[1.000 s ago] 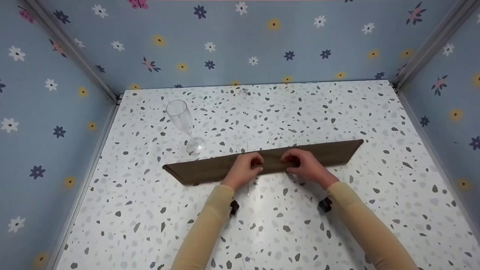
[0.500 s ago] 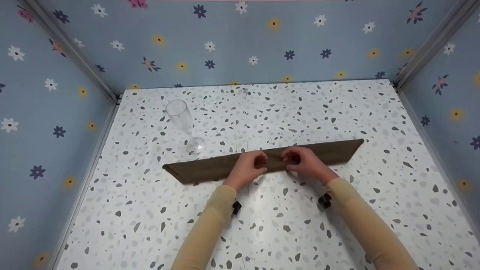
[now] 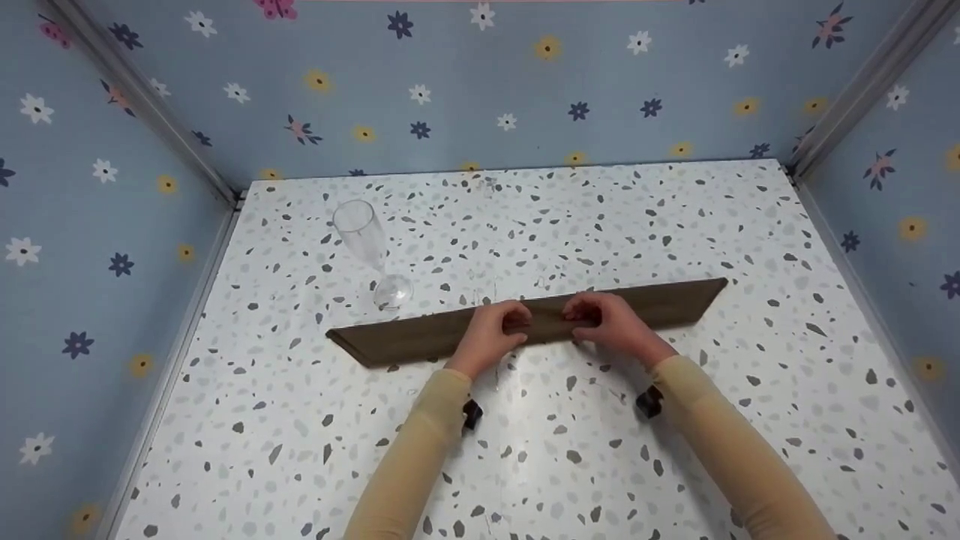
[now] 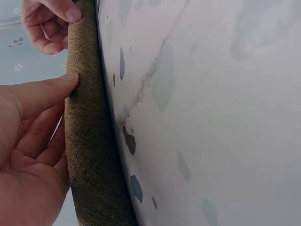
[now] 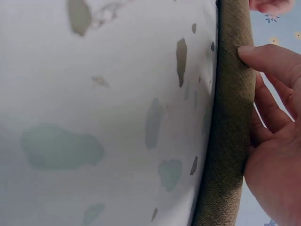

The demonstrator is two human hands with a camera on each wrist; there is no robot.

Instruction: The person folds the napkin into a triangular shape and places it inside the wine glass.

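Note:
A brown cloth (image 3: pixel 409 341), folded into a long strip with slanted ends, lies crosswise on the speckled table. Near its middle my left hand (image 3: pixel 486 337) pinches the strip, thumb on the near side and fingers curled over the top. My right hand (image 3: pixel 613 327) grips it the same way a short gap to the right. In the left wrist view the cloth's near edge (image 4: pixel 89 127) looks thick and rounded, with the thumb tip pressed on it. The right wrist view has the right thumb (image 5: pixel 263 59) on that same edge; some fingertips are hidden behind the cloth.
Behind the strip's left part stands a clear champagne flute (image 3: pixel 366 244), its foot close to the cloth's far edge. Blue flowered panels (image 3: pixel 480 90) wall in the white speckled table (image 3: pixel 555 465) at the back and both sides.
Both hands stay at the cloth's middle. My left hand has shifted slightly right, and the strip's near edge has moved very slightly away from me. The flute stands unmoved.

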